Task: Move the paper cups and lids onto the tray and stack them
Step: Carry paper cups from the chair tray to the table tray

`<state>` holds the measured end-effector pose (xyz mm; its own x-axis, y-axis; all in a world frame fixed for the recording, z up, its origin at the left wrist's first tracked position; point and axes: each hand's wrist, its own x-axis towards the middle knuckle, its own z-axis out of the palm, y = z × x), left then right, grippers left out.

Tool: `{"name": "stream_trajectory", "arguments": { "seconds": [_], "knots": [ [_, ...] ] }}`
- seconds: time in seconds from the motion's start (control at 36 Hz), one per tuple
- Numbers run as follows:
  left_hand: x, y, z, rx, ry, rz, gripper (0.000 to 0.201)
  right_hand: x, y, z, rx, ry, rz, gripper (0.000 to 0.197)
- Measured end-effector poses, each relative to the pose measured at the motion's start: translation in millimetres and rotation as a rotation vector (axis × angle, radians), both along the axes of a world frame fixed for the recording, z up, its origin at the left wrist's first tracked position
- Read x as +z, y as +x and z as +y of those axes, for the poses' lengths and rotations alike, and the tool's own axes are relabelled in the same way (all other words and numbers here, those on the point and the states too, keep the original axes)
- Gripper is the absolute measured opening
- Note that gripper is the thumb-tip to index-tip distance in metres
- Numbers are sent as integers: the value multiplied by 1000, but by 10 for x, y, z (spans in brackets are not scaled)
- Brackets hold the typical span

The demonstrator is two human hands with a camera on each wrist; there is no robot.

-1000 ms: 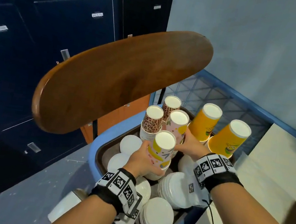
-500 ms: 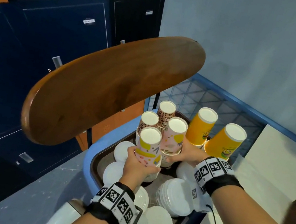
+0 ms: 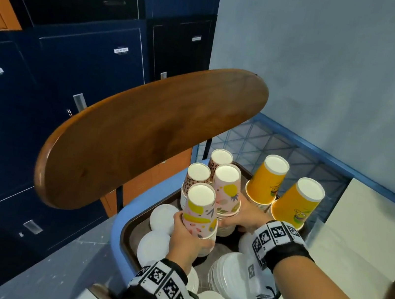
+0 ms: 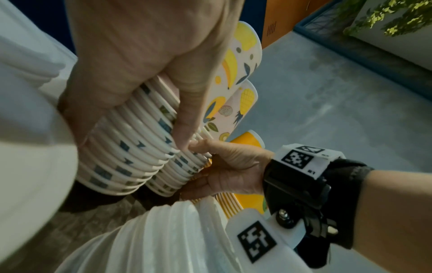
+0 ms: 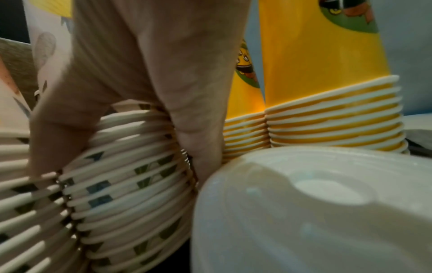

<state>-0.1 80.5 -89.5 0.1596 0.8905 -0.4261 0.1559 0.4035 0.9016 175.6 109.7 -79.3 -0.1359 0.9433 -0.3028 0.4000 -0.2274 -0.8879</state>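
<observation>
A dark tray (image 3: pixel 132 229) lies on a blue chair seat and holds upside-down cup stacks. My left hand (image 3: pixel 188 235) grips the near fruit-print cup stack (image 3: pixel 200 214) round its lower rims (image 4: pixel 131 147). Just behind it, my right hand (image 3: pixel 245 216) holds a second fruit-print stack (image 3: pixel 226 190) low on its side, fingers (image 5: pixel 191 110) across the rims. Two leopard-print stacks (image 3: pixel 197 175) stand at the back left, and two yellow stacks (image 3: pixel 266 181) at the back right. White lid piles (image 3: pixel 233 276) lie around the cups.
The chair's wooden backrest (image 3: pixel 151 137) arches over the tray's far left side. Dark blue lockers (image 3: pixel 75 65) fill the left. A cream tabletop (image 3: pixel 361 252) lies to the right, and a grey floor (image 3: pixel 56 269) below.
My left hand has shifted the near fruit-print stack slightly left and toward me, beside the right hand's stack. The right hand has stayed on its stack.
</observation>
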Motion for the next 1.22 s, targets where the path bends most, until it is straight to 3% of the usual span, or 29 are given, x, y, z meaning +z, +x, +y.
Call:
{"name": "stream_trajectory", "arguments": {
  "seconds": [0.14,0.33,0.42,0.5,0.61,0.81,0.92,1.0,1.22],
  "knots": [
    [64,-27,55,38,46,-52,88,124,11,14,32,65,-113,67],
    [262,-51,63,47,140,-197,78,260,-53,-85,-144,116,141,59],
    [387,-53,14,24,192,-240,69,277,-31,-149,-200,149,220,71],
    [540,-72,-57,-16,218,-250,83,340,8,-251,-279,157,276,85],
    [659,-101,-111,-132,299,-255,88,517,72,-484,-353,206,288,97],
    [973,-30,-266,-462,269,-306,89,861,221,-1143,-527,324,242,85],
    [1187,232,-468,-661,338,-331,91,984,417,-1655,-589,357,257,90],
    [1279,471,-716,-771,383,-269,103,1064,562,-2080,-624,406,270,92],
    [1304,1230,-1586,-913,362,-288,99,1124,1062,-3251,-835,536,219,95]
  ]
}}
